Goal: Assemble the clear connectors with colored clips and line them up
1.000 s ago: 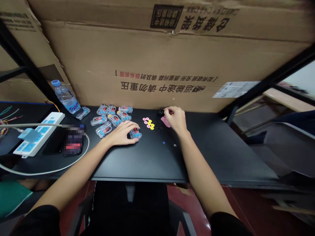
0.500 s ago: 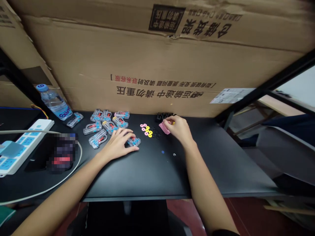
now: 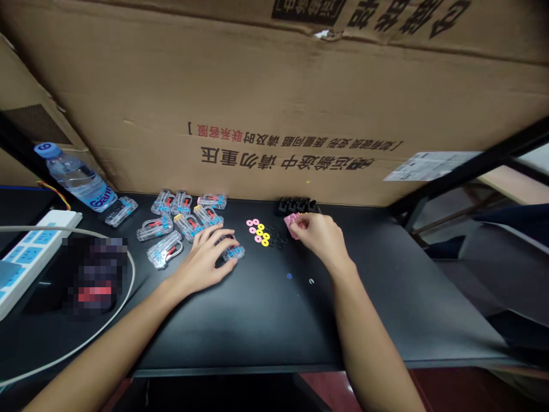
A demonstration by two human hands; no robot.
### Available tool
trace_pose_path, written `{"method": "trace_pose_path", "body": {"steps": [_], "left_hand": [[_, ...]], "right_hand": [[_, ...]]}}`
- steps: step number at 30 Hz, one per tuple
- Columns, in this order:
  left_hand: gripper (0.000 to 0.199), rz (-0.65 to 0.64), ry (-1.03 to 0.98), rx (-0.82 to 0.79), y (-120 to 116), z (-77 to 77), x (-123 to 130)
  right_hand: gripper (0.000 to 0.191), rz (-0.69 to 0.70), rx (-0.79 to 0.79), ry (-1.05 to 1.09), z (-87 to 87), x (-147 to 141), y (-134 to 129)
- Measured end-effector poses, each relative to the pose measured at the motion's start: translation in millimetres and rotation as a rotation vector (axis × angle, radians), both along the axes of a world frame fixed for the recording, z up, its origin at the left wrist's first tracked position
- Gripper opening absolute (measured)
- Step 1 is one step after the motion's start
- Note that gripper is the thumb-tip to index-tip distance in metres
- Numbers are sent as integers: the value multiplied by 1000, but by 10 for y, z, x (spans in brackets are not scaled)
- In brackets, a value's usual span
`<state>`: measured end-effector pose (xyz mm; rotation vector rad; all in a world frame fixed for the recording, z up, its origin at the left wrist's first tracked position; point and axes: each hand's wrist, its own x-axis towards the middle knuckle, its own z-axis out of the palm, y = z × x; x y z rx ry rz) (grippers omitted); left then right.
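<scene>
My left hand point(image 3: 209, 254) lies on the black table with its fingers spread. Its fingertips partly cover a clear plastic padlock-shaped piece point(image 3: 235, 252) with blue parts inside. Several similar clear pieces point(image 3: 165, 248), with red and blue parts, lie to the left of and behind that hand. On the right, the fingers of my right hand point(image 3: 319, 233) are pinched at a small pink plastic piece point(image 3: 292, 222), whose right side they hide. Behind it stands a row of black plastic pieces point(image 3: 295, 205). Between the hands lie pink rings point(image 3: 252, 230), yellow rings point(image 3: 259, 232) and small black rings point(image 3: 279, 240).
A blue disc point(image 3: 289, 276) and a small white C-shaped bit point(image 3: 311, 281) lie nearer the front. Cardboard point(image 3: 257, 86) walls off the back. At the left are a water bottle point(image 3: 77, 176), a power strip point(image 3: 32, 246) and a white cable point(image 3: 122, 297).
The view has shifted slightly, so things appear moved. My right hand has turned a little and its fingers still sit at the pink piece. My left hand stays in about the same place.
</scene>
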<state>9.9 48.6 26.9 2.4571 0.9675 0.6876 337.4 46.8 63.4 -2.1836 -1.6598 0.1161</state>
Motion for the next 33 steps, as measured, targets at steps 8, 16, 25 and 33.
{"method": "trace_pose_path", "body": {"steps": [8,16,25,33], "left_hand": [[36,88,-236,-101,9,82,24],[43,85,-489,-324,68,85,50],[36,202,-492,-248,151,84,14],[37,208,-474,-241,139,64,24]], "right_hand": [[41,346,254,733,-37,-722,-122],[37,543,121,832,-173,-1122,-222],[24,576,73,218,-162,-460,-3],[13,494,-105,16,-134,-550,-49]]}}
